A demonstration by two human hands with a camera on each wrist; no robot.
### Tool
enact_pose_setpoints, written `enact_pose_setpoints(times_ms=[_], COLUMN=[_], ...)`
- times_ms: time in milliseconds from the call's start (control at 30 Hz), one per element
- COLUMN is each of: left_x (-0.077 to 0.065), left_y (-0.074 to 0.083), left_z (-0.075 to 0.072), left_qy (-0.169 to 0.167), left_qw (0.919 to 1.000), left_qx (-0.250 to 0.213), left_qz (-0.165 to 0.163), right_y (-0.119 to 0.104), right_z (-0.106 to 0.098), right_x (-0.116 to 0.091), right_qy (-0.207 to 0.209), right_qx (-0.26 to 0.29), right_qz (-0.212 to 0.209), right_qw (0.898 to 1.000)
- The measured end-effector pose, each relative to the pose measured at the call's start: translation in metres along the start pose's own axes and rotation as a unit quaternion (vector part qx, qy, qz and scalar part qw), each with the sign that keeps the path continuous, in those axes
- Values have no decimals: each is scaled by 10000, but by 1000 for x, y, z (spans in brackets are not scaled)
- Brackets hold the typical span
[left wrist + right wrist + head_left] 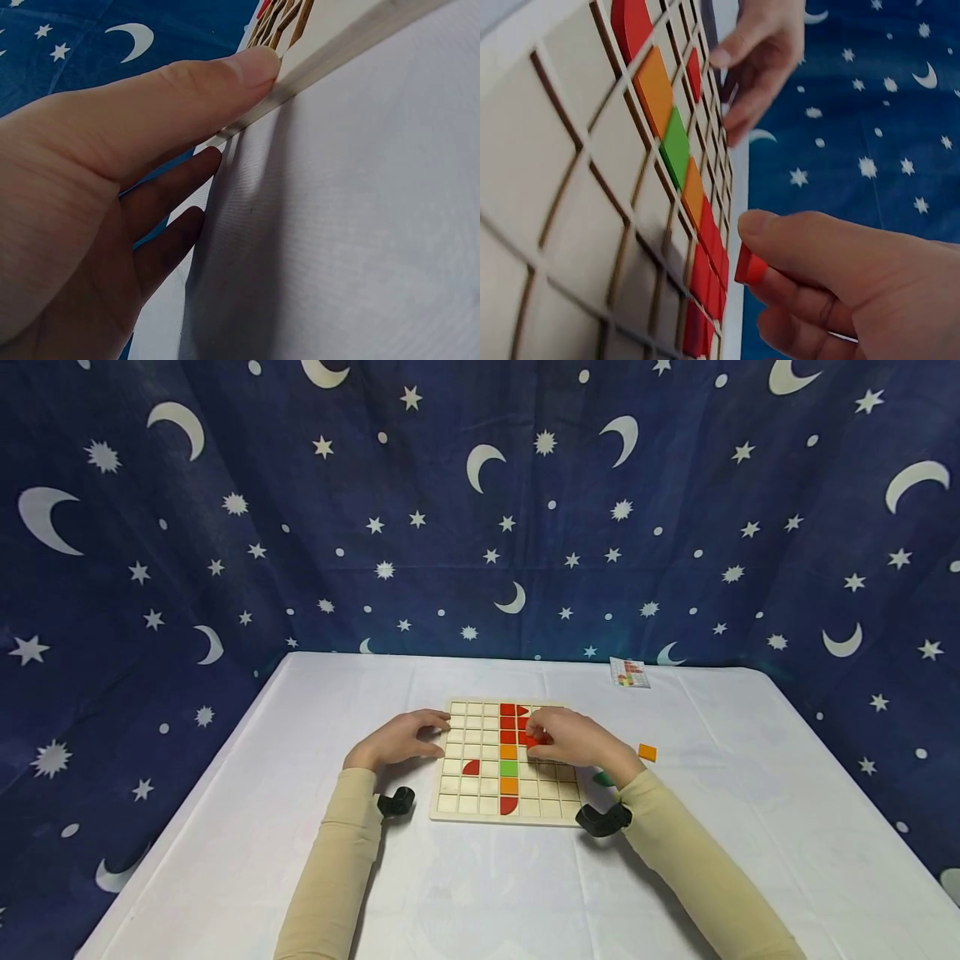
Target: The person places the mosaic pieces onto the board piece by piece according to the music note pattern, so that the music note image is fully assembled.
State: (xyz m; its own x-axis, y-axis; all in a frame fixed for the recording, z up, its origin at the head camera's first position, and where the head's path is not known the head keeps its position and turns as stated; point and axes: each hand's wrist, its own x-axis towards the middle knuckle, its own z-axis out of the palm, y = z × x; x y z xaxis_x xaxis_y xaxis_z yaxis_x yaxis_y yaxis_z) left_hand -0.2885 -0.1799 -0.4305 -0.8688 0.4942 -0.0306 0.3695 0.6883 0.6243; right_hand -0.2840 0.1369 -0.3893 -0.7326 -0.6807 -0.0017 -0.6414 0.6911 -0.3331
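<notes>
Pale wood makes up the gridded board (468,803) at the centre of the head view, on a white cloth (480,893). Your left hand (397,739) is at its left edge, fingers loosely extended and the thumb against the rim. Your right hand (577,739) is over the board's upper right; the right wrist view shows thumb and finger pinching a red piece (748,266) clear of the grid, its full shape partly hidden by your fingers.

Down the board's middle runs a column: red tiles (507,723) at the top, then an orange tile (507,752), a green tile (508,768), a second orange tile (508,786) and a rounded red tile (508,806). More red sits just right of the top tiles. A red quarter-round (471,767) lies alone towards the lower left of the grid. Right of the board are an orange square (647,752) and a green piece (603,778), partly covered by your forearm. A printed card (630,672) lies at the upper right.

The step in hand looks like seating the red piece among the upper red tiles. The next move seems to call for lining up its edges with a square before letting go, your left hand steadying the board.
</notes>
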Motion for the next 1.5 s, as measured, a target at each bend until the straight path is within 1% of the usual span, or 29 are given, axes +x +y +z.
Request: enact_pose_setpoints(times_ms=[300, 567, 733, 933, 1033, 1500], left_x=[0, 1, 1, 2, 2, 1], left_y=[1, -1, -2, -2, -2, 0], left_z=[1, 0, 0, 0, 1, 0], left_qy=[6, 23, 21, 15, 21, 20], left_qw=[10000, 10000, 10000, 10000, 10000, 10000], left_qx=[47, 14, 30, 73, 19, -44], left_qz=[33, -15, 24, 56, 62, -7], right_y=[-20, -35, -42, -47, -48, -53], right_z=[12, 22, 26, 30, 33, 36], right_x=[13, 25, 30, 33, 34, 36], right_qy=[-109, -156, -263, -396, -443, -474], right_qx=[-155, -330, -257, -211, -238, -363], right_qz=[80, 15, 74, 164, 131, 57], right_qw=[9998, 9993, 9993, 9989, 9987, 9982])
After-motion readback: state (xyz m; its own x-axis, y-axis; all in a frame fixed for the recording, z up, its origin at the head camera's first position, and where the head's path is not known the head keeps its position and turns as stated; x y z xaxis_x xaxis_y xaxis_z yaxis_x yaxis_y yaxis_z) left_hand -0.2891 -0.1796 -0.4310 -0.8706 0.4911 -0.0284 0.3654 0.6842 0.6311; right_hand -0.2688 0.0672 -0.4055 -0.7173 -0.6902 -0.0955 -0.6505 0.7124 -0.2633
